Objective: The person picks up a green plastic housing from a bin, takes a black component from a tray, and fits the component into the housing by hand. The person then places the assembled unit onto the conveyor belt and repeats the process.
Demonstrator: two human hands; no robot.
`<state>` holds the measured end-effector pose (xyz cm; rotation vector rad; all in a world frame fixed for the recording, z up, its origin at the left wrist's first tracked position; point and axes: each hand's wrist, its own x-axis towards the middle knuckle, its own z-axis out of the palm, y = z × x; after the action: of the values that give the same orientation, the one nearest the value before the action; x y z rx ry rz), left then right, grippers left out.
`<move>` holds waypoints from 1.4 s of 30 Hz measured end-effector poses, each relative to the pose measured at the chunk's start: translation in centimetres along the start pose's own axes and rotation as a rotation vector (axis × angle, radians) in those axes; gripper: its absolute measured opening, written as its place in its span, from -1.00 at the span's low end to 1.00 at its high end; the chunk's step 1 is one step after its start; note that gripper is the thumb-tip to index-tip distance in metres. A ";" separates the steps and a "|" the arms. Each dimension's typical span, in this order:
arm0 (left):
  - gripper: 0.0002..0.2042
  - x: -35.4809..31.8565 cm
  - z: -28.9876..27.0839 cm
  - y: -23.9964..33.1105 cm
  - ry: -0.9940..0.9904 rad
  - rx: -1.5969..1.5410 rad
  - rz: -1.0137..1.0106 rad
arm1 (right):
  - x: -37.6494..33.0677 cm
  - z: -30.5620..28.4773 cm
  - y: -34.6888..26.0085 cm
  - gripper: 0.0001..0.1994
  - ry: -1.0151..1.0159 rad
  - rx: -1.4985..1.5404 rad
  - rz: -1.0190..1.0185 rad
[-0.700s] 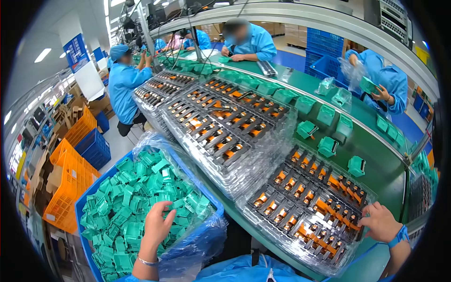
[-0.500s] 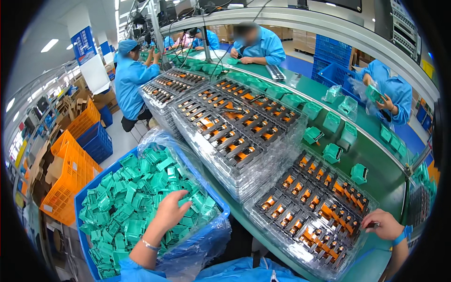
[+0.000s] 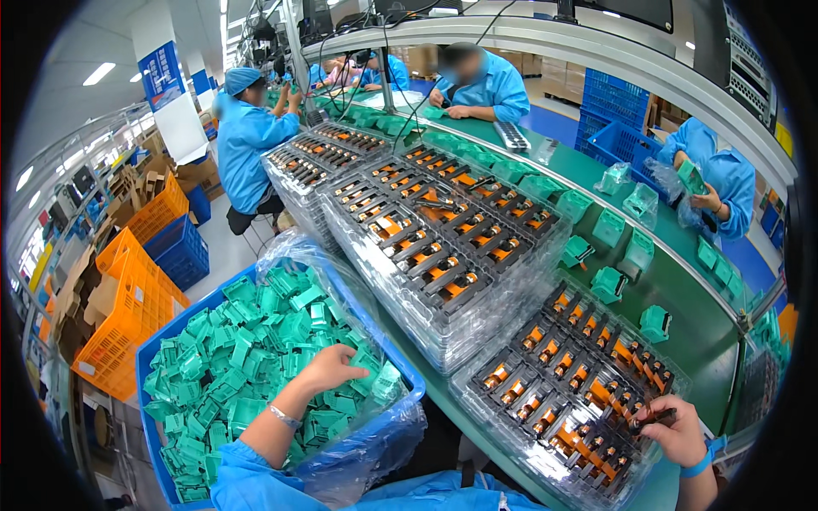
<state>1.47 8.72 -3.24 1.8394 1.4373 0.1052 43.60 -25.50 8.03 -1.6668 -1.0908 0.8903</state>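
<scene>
— While the person leans over the long green counter (image 3: 682, 298), where does the left hand (image 3: 328, 368) go?

— It lies palm down on the heap of small green plastic housings (image 3: 247, 358) in the blue plastic crate lined with a clear bag (image 3: 366, 443), which sits low at the person's left side, just beside the counter edge. The fingers curl loosely into the pile; whether they have closed on a piece I cannot tell.

— And the right hand (image 3: 677, 430)?

— It sits at the near corner of the clear plastic tray of orange-and-black components (image 3: 562, 396), the grip pinched shut on a small dark part (image 3: 652, 417) right over the tray's pockets.

— Why the pockets?

— My guess is they keep each component apart and facing one way, so a hand can pick one out cleanly. The stacked trays of the same parts (image 3: 426, 238) run up the counter for the same reason.

— And the loose green pieces beyond?

— Single green housings (image 3: 609, 284) stand spaced along the far strip, near other workers in blue coats (image 3: 247, 145).
</scene>
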 end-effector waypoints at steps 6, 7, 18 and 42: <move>-0.44 -3.8 -1.6 -2.5 0.284 -0.497 0.061 | 1.4 1.8 -0.7 -0.72 -0.077 0.228 0.116; -0.51 -4.4 -1.7 -2.9 0.333 -0.462 0.067 | 1.7 2.1 -0.3 -0.71 -0.073 0.277 0.131; -0.48 -9.8 0.1 6.6 0.556 -0.147 1.084 | 3.9 4.0 0.0 -0.78 -0.310 0.433 0.047; -0.61 -4.4 14.9 24.5 -0.314 -0.984 0.598 | 7.9 2.6 1.2 -0.61 -0.256 0.951 -0.037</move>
<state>26.68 -4.09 3.19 1.2832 0.4121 0.6595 44.34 -17.54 5.40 -0.7538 -0.6634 1.3453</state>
